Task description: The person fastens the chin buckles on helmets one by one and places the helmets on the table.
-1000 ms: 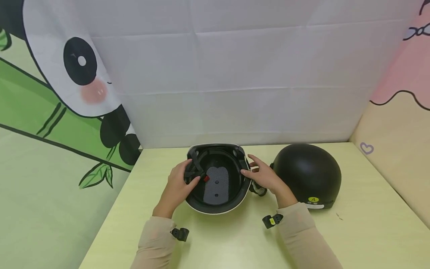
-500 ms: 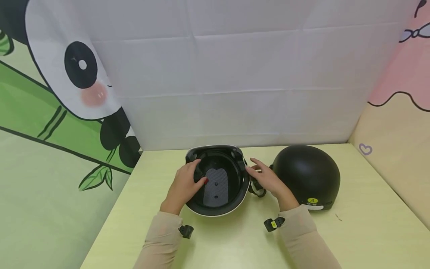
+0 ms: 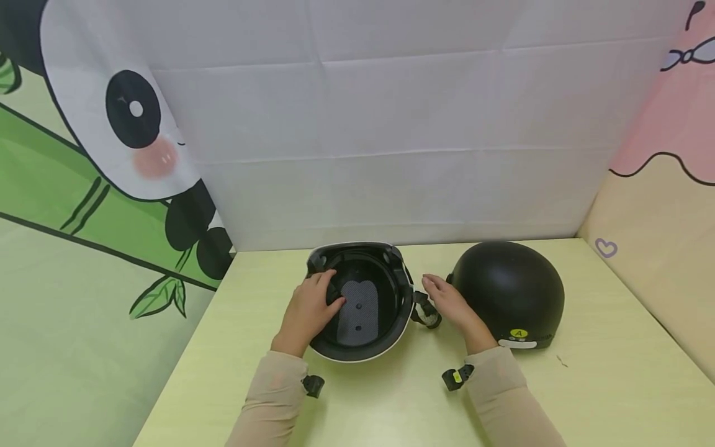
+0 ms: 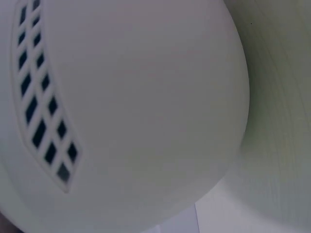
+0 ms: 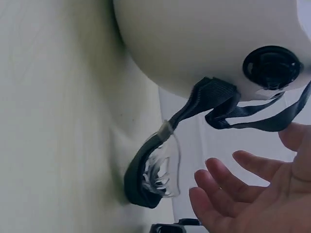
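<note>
A white helmet (image 3: 403, 338) lies upside down on the table, its black lining facing up. My left hand (image 3: 306, 312) is over its left rim, thumb and fingers reaching inside and gripping that side; the inner strap there is hidden under the hand. The left wrist view is filled by the white shell (image 4: 155, 97) with its diamond vents. My right hand (image 3: 451, 304) is off the right rim, fingers loosely extended beside the black chin strap (image 5: 209, 97). This strap hangs outside the shell, its end partly covered by clear plastic (image 5: 158, 172).
A matte black helmet (image 3: 508, 288) sits dome up just right of my right hand, with a yellow sticker marked A (image 3: 519, 333). The pale table (image 3: 385, 403) meets a white cloth backdrop (image 3: 357, 136) behind the helmets; printed cloth hangs at both sides.
My left hand has moved right, further into the helmet, covering the strap and its red buckle. My right hand has let go of the right rim and drawn back to the right.
</note>
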{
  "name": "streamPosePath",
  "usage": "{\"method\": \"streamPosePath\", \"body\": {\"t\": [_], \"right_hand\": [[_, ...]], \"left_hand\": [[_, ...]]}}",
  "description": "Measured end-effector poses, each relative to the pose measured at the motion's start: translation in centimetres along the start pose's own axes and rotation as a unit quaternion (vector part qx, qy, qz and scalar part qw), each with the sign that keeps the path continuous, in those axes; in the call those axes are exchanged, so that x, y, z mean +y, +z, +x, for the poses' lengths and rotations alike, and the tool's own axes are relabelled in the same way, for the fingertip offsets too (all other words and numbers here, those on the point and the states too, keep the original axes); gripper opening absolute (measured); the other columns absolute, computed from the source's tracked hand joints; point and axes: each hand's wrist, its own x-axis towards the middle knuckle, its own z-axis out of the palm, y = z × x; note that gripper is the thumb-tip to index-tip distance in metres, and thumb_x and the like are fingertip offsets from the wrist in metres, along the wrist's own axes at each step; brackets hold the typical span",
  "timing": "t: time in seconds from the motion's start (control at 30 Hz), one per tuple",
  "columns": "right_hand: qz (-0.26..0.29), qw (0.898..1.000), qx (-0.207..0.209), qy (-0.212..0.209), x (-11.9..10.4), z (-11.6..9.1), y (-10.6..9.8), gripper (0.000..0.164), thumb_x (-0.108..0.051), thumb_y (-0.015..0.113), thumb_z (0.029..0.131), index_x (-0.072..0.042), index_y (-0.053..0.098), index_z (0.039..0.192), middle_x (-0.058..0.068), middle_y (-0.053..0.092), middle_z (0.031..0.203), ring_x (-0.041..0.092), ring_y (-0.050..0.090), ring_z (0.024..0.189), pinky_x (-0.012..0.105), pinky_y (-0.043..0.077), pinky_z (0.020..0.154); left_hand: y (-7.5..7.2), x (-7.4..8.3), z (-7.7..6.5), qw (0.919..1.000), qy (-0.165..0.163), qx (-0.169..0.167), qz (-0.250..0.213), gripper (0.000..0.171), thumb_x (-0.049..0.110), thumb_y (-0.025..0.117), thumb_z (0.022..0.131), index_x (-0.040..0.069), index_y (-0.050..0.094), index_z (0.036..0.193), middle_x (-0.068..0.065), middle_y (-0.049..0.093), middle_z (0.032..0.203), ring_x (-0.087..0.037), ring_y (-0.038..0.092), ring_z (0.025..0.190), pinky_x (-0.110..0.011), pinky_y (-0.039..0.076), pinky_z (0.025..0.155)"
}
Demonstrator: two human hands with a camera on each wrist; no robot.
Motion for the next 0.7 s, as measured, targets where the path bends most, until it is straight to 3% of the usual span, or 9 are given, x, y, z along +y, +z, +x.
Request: {"method": "streamPosePath", "body": {"t": [0.2, 0.33, 0.57, 0.7], "right_hand": [[-0.041, 0.999, 0.007, 0.009, 0.5, 0.0, 0.3, 0.052, -0.029, 0.036, 0.108, 0.007, 0.035, 0.145, 0.032, 0.045, 0.137, 0.047, 0.044, 0.124, 0.058, 0.037, 0.098], [-0.049, 0.999, 0.011, 0.020, 1.0, 0.2, 0.5, 0.051, -0.028, 0.036, 0.108, 0.007, 0.036, 0.145, 0.031, 0.046, 0.136, 0.046, 0.046, 0.122, 0.057, 0.038, 0.097], [-0.072, 0.997, 0.003, 0.036, 1.6, 0.4, 1.3, 0.046, -0.011, 0.043, 0.103, 0.006, 0.037, 0.145, 0.029, 0.053, 0.126, 0.041, 0.056, 0.108, 0.050, 0.047, 0.084], [-0.075, 0.996, 0.004, 0.039, 1.8, 0.3, 1.5, 0.047, -0.009, 0.047, 0.102, 0.007, 0.037, 0.145, 0.030, 0.054, 0.125, 0.041, 0.058, 0.106, 0.049, 0.048, 0.082]], "left_hand": [[0.1, 0.1, -0.1, 0.9996, -0.012, 0.000, 0.025, 0.058, 0.027, 0.080, 0.082, 0.000, 0.057, 0.129, -0.020, 0.062, 0.118, -0.037, 0.059, 0.106, -0.052, 0.046, 0.088], [0.2, 0.3, -0.1, 0.9989, -0.023, -0.002, 0.041, 0.057, 0.029, 0.080, 0.083, 0.000, 0.059, 0.128, -0.020, 0.062, 0.118, -0.036, 0.059, 0.106, -0.050, 0.046, 0.087], [0.2, 0.3, -0.3, 0.9980, -0.036, -0.011, 0.052, 0.054, 0.030, 0.078, 0.084, 0.001, 0.060, 0.126, -0.019, 0.063, 0.117, -0.035, 0.060, 0.105, -0.049, 0.044, 0.084], [0.3, 0.4, -0.3, 0.9977, -0.038, -0.016, 0.054, 0.053, 0.031, 0.078, 0.085, 0.001, 0.060, 0.125, -0.018, 0.063, 0.116, -0.035, 0.060, 0.105, -0.048, 0.043, 0.084]]}}
